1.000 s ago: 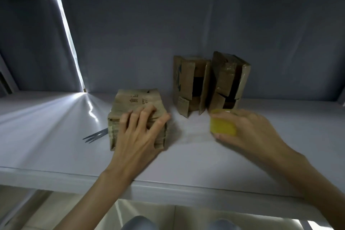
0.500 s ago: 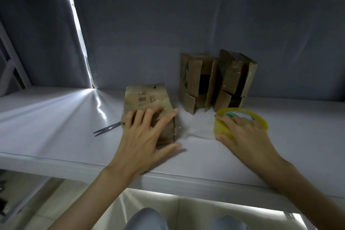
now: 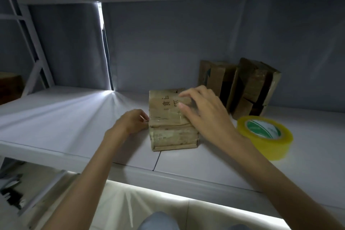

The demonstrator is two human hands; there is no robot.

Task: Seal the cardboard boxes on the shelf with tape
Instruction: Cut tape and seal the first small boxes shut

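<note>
Nearest the shelf's front edge lies the flat cardboard box, printed face up, and it serves as the reference for all positions below. The left hand sits against the box's left edge, fingers curled inward with the tips at the cardboard; whether they pinch a tape end or merely brace the side cannot be told. The right hand lies over the box's top right portion, fingers spread slightly apart and nearly straight, tips on the upper face, holding nothing. The tape roll, yellow with a green-printed core, lies flat just right of the box, released and apart from both hands. Behind and right of the box, two further boxes stand upright against the back wall, flaps partly open, evidently unsealed. Judgement: the step in hand appears to be steadying or smoothing this box; it is best done with firm downward pressure along the seam while the left hand stops any sliding
</note>
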